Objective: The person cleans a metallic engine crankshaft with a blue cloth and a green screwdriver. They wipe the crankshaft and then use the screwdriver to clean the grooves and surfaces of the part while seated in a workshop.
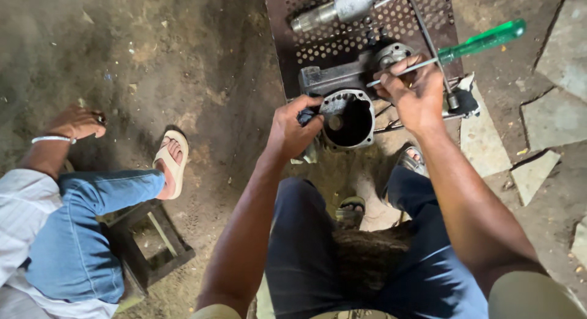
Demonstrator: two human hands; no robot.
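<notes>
Dead centre on the dirt floor: a dark metal housing [342, 108], greasy and grey-black, its round open bore facing up, a flat rectangular arm running off to the upper left of the bore. No packages, labels or signs anywhere around the housing. Left hand [293, 128] closed over the housing's left rim, fingers curled around a small dark part there (possibly a rubber piece or a rag; too shadowed to tell). Right hand [416, 92] just right of the housing and slightly above it, clenched around the metal shank of a screwdriver [452, 52], thumb pressed along the shaft, tip aimed at a round silvery fitting [391, 53] on the housing's upper right. Translucent green handle sticking out well beyond the right hand, up and to the right. Behind the housing, a rusty perforated metal sheet [318, 25] lying flat, with a silvery cylindrical shaft part [339, 7] on it, cut off by the top edge. Thin metal rods [434, 47] crossing to the right of the housing, ending in a small dark knob beside pale broken stone slabs [550, 117]. Below the housing, the person's own knees in dark blue shorts, one sandalled foot partly hidden between them. Far left of the housing, a second person: jeans, pale sandal [173, 163], a hand with a white bracelet [76, 123] resting loose on the knee, body cut off by the frame.
</notes>
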